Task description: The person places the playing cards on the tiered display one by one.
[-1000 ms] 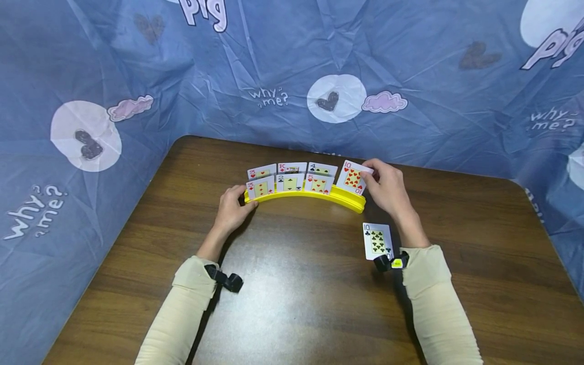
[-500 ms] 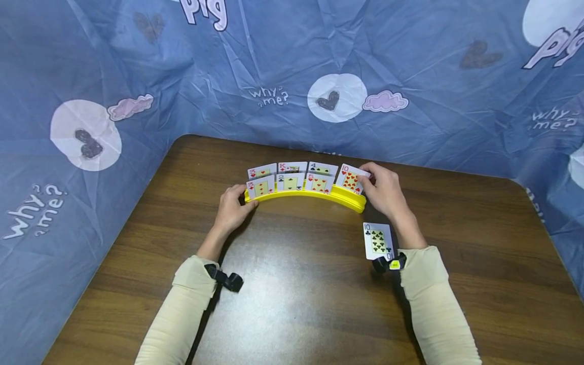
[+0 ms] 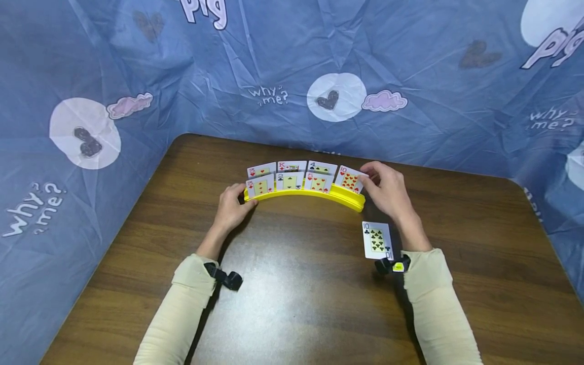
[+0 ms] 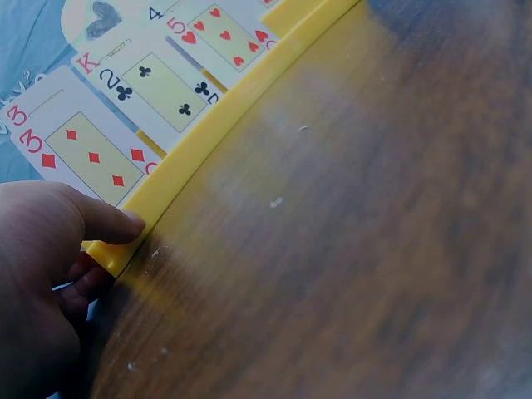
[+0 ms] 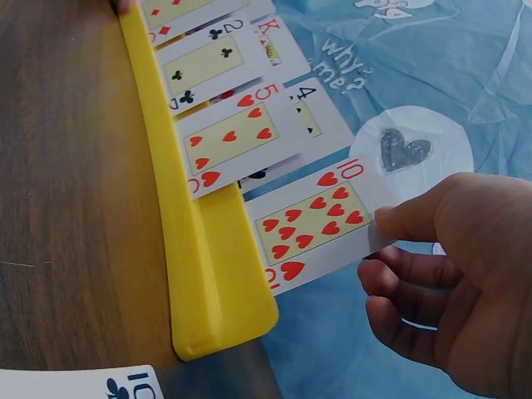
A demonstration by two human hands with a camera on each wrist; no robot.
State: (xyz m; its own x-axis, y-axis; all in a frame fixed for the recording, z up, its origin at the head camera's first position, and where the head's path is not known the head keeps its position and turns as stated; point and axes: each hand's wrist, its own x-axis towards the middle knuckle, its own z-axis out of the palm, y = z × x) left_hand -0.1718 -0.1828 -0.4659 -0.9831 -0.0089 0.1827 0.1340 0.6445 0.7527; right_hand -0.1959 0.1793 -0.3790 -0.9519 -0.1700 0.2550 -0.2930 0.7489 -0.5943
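A curved yellow card holder [image 3: 296, 193] stands on the table with two rows of playing cards upright in it. My left hand [image 3: 231, 209] grips its left end, thumb at the front and fingers behind, beside the three of diamonds [image 4: 93, 158]. At the right end, my right hand [image 3: 387, 188] pinches the ten of hearts [image 5: 320, 223] by its outer edge. That card's lower edge sits in the back slot, right of the four of clubs or spades [image 3: 322, 167]. In the front row stand the two of clubs [image 3: 289, 181] and five of hearts [image 5: 231, 137].
A ten of clubs [image 3: 377, 240] lies face up on the wooden table [image 3: 292, 284], near the right wrist camera [image 3: 385, 265]. Behind the table's far edge hangs a blue printed cloth [image 3: 255, 56]. A king [image 3: 292, 166] stands in the holder's back row.
My right hand has lowered the ten of hearts into the back slot and straightened it slightly leftward. The left hand has kept its grip on the holder.
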